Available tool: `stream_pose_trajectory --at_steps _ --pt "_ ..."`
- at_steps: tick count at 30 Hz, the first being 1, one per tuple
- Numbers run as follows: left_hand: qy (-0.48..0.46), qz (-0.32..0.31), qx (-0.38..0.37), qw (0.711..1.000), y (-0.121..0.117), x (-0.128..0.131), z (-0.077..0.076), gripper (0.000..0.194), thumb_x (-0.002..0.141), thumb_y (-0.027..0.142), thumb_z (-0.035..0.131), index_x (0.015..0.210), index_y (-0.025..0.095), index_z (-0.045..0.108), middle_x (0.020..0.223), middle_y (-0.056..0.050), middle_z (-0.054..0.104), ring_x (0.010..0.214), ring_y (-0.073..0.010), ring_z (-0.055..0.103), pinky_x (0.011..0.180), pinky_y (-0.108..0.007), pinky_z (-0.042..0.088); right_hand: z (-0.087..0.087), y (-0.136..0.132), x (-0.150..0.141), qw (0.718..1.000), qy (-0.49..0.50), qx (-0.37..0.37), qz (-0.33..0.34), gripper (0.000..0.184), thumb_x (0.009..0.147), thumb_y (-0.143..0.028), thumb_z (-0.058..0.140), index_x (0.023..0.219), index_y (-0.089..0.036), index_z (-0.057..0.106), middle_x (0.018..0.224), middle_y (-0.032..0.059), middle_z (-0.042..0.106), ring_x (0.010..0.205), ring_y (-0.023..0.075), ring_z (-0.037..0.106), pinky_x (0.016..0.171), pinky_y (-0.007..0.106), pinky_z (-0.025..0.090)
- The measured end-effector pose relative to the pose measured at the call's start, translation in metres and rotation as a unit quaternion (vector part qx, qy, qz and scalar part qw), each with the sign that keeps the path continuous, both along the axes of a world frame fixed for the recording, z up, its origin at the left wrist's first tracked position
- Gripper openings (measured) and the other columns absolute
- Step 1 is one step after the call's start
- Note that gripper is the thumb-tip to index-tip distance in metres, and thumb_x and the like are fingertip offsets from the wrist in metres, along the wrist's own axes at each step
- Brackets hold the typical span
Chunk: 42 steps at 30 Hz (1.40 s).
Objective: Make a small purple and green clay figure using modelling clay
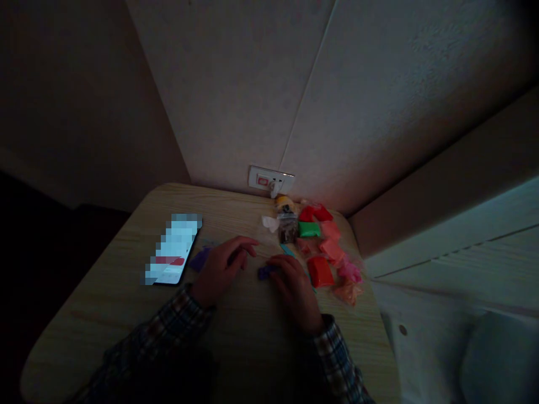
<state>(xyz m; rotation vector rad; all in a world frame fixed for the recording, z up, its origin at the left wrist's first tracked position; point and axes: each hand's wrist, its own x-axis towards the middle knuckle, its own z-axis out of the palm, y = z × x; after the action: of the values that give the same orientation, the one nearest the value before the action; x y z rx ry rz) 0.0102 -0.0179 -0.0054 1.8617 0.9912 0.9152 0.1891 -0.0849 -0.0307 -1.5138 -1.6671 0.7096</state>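
From afar I rest my right hand (295, 287) at the blue piece (264, 272) on the bench (105, 283), seemingly to steady it, its closure unclear to me, while my left hand (221, 265) hovers nearby, grip loosely parted.

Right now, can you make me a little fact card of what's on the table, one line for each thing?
Left hand: loosely open, beside a purple packet
Right hand: fingertips at a small blue-purple piece
Phone: left side of the table, screen lit
Bright packets: right of centre, including green and orange-red
Wall socket: behind the table, plug in
Light: dim
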Motion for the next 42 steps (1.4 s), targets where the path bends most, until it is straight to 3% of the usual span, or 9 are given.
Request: stream_pose_trajectory --at_steps 3,7,12,16,21,25,31,34,42 --pt "-0.088 -0.032 -0.108 0.99 0.002 0.0 -0.008 0.021 0.087 0.022 0.047 0.104 0.016 0.059 0.083 -0.003 0.065 0.054 -0.0092 0.049 0.048 -0.02 0.041 0.003 -0.001 0.0 0.999 -0.005 0.025 -0.034 0.023 0.087 -0.019 0.054 0.109 -0.023 0.059 0.11 0.0089 0.06 0.106 0.0234 0.054 0.095 0.044 0.044" --pt "-0.213 -0.087 -0.219 0.948 0.001 0.002 -0.013 0.035 0.091 0.036 0.044 0.12 0.017 0.05 0.1 -0.01 0.063 0.064 -0.0113 0.054 0.05 -0.021 0.044 0.015 -0.007 -0.005 0.994 -0.013 0.103 -0.036 0.02 0.089 -0.02 0.052 0.107 -0.024 0.058 0.109 0.0087 0.06 0.104 0.0236 0.055 0.09 0.043 0.046" --pt "-0.247 -0.142 -0.268 0.92 -0.008 0.007 -0.011 0.04 0.098 0.033 0.022 0.132 0.021 0.04 0.123 -0.015 0.057 0.1 -0.0194 0.06 0.07 -0.03 0.054 0.022 -0.013 -0.018 0.983 -0.068 0.17 0.014 0.024 0.085 -0.022 0.059 0.108 -0.027 0.057 0.114 0.0079 0.057 0.107 0.0256 0.053 0.089 0.045 0.045" --pt "-0.261 -0.157 -0.28 0.91 -0.012 0.012 -0.014 0.043 0.099 0.029 0.013 0.134 0.022 0.036 0.126 -0.016 0.056 0.109 -0.0199 0.059 0.081 -0.034 0.053 0.019 -0.012 -0.026 0.978 -0.09 0.187 -0.006 0.022 0.085 -0.021 0.059 0.106 -0.027 0.059 0.111 0.0073 0.058 0.105 0.0256 0.052 0.088 0.045 0.045" --pt "-0.265 -0.177 -0.294 0.901 -0.013 0.017 -0.017 0.043 0.091 0.034 0.046 0.132 0.024 0.038 0.123 -0.012 0.058 0.112 -0.021 0.057 0.087 -0.033 0.049 0.016 -0.01 -0.027 0.972 -0.086 0.214 -0.043 0.014 0.085 -0.02 0.059 0.098 -0.026 0.062 0.107 0.0063 0.058 0.101 0.0236 0.053 0.084 0.042 0.046" --pt "-0.321 -0.2 -0.344 0.859 -0.016 0.015 -0.01 0.054 0.081 0.034 0.063 0.13 0.025 0.041 0.123 -0.008 0.055 0.116 -0.0224 0.051 0.092 -0.032 0.042 0.016 -0.01 -0.027 0.963 -0.093 0.248 -0.045 0.008 0.086 -0.019 0.058 0.093 -0.023 0.062 0.102 0.0056 0.06 0.097 0.0217 0.054 0.08 0.038 0.048" --pt "-0.175 -0.154 -0.336 0.913 -0.01 0.009 -0.006 0.025 0.081 0.039 0.061 0.096 0.018 0.059 0.089 -0.001 0.058 0.085 -0.016 0.053 0.078 -0.029 0.042 0.02 -0.011 -0.023 0.959 -0.091 0.263 -0.061 0.009 0.086 -0.018 0.058 0.092 -0.024 0.061 0.092 0.0032 0.061 0.088 0.0193 0.057 0.076 0.036 0.049" --pt "-0.125 -0.16 -0.342 0.918 -0.007 0.008 -0.003 0.027 0.079 0.043 0.06 0.075 0.016 0.056 0.068 0.004 0.05 0.065 -0.0118 0.045 0.063 -0.026 0.039 0.02 -0.011 -0.02 0.964 -0.076 0.249 -0.05 0.01 0.087 -0.016 0.057 0.094 -0.023 0.06 0.09 0.0032 0.061 0.086 0.0184 0.057 0.075 0.034 0.05" --pt "-0.117 -0.167 -0.369 0.907 -0.004 0.007 -0.003 0.027 0.069 0.04 0.068 0.074 0.016 0.057 0.068 0.004 0.054 0.062 -0.0112 0.049 0.063 -0.025 0.04 0.019 -0.013 -0.019 0.97 -0.049 0.235 -0.037 0.009 0.086 -0.017 0.058 0.09 -0.023 0.063 0.086 0.0032 0.063 0.082 0.0175 0.059 0.07 0.032 0.051"
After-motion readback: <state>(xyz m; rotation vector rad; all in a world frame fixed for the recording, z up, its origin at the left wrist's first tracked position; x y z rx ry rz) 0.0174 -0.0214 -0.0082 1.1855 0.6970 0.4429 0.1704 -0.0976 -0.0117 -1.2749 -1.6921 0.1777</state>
